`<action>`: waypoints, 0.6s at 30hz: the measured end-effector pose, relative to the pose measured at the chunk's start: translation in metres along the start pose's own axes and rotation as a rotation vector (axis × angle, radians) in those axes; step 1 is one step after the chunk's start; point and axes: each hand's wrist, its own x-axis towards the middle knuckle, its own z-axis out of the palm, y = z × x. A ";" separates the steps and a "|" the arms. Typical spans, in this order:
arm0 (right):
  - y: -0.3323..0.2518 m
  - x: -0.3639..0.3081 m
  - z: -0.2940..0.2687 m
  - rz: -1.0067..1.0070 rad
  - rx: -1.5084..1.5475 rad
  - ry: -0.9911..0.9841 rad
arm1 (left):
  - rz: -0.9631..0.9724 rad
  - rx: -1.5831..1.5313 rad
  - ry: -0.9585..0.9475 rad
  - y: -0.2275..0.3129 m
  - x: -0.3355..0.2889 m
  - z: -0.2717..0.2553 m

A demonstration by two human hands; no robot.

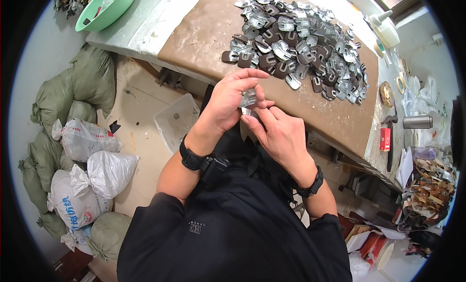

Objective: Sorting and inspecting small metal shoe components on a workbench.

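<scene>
My left hand [224,103] is raised in front of the table's near edge, its fingers curled around a small shiny metal plate [248,97], perhaps a buckle. Just below it, my right hand [284,136] has thumb and fingers closed together on a small pale, silvery piece [246,111] that touches or nearly touches the plate; its kind is unclear. Beyond both hands lies a wide pile of metal plates [286,24]. Many have a U-shaped slot, and some carry a dark brown covering [267,61].
A brown sheet [194,44] covers much of the table. On the right are a hammer [390,141], a red box [385,139], a metal cylinder [417,122] and a white bottle [387,30]. A green basin [109,10] stands far left; filled sacks [92,141] and a white crate [175,121] rest on the floor.
</scene>
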 end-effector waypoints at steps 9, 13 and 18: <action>-0.019 -0.004 0.019 0.418 0.607 -0.069 | 0.234 -0.184 0.063 -0.013 -0.003 0.012; -0.017 -0.008 0.011 0.459 0.732 -0.169 | 0.263 -0.227 0.095 -0.011 -0.002 0.003; -0.009 0.001 -0.001 0.775 1.209 -0.328 | 0.359 -0.062 0.118 -0.012 -0.006 -0.001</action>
